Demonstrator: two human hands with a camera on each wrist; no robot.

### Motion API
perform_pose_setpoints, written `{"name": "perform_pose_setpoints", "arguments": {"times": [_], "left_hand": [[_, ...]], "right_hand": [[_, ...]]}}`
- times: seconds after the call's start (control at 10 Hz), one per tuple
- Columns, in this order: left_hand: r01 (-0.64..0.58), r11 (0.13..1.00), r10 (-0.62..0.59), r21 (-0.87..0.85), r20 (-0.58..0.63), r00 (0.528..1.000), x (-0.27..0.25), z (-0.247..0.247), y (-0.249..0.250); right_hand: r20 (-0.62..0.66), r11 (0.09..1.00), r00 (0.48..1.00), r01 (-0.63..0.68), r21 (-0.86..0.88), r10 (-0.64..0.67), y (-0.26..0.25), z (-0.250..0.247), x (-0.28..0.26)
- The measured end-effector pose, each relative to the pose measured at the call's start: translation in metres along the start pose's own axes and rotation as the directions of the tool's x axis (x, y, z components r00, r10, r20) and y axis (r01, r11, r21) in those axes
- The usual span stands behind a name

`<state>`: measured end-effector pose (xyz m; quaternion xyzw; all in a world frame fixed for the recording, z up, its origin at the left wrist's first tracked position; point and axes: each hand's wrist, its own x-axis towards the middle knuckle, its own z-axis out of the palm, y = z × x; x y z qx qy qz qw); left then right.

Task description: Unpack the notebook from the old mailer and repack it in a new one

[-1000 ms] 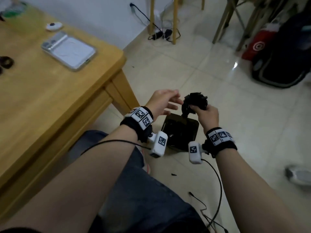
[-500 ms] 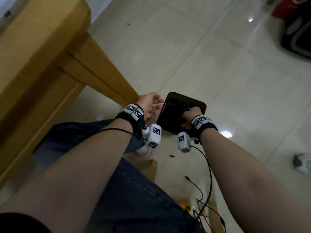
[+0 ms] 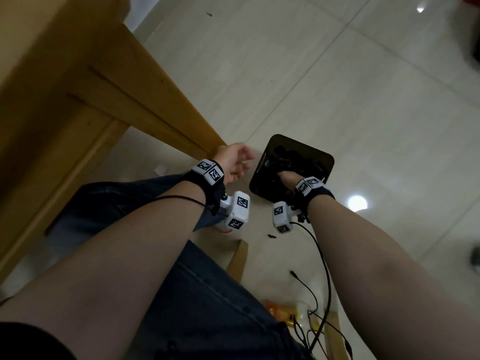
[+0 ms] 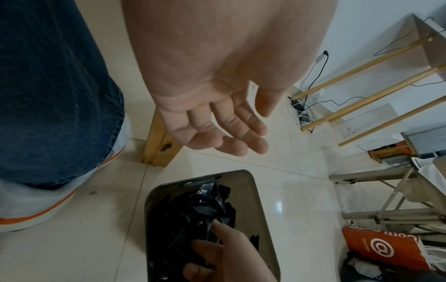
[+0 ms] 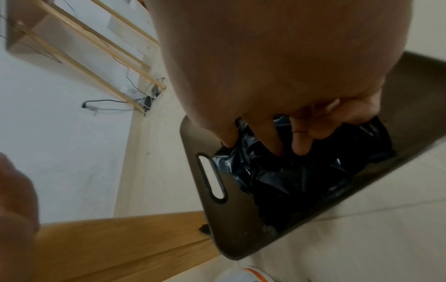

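The crumpled black plastic old mailer [image 3: 288, 157] lies inside a dark bin [image 3: 322, 157] on the tiled floor. My right hand [image 3: 285, 176] reaches down into the bin, its spread, fairly straight fingers pressing on the black plastic [image 5: 289, 175]. My left hand [image 3: 241, 162] hovers just left of the bin, palm bare and fingers relaxed [image 4: 229, 137], holding nothing. The left wrist view shows the bin [image 4: 253, 190] below the left hand, with the mailer [image 4: 193, 209] under my right hand [image 4: 212, 246]. No notebook or new mailer is in view.
A wooden table leg [image 3: 155, 105] slants down just left of my left hand. Loose black cables [image 3: 319, 294] and an orange packet [image 3: 275, 307] lie on the floor near my knee. An orange paper bag [image 4: 381, 248] and folding chair legs [image 4: 386, 209] stand beyond the bin.
My right hand has carried the crumpled black mailer from above the bin down into it. The left hand has dropped beside the bin. My head has tilted down, so the tabletop left the view.
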<state>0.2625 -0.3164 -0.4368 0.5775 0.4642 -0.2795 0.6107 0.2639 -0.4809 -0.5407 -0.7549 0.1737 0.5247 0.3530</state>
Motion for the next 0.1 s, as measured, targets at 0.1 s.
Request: {"name": "perform_pose_setpoints", "arguments": {"times": [0.1], "left_hand": [[-0.021,1.0,0.021,-0.008,0.0,1.0,-0.0032,0.002,0.0051]], "right_hand": [[-0.057,0.996,0.997,0.041,-0.081,-0.045,0.0,-0.0139,-0.0127]]}}
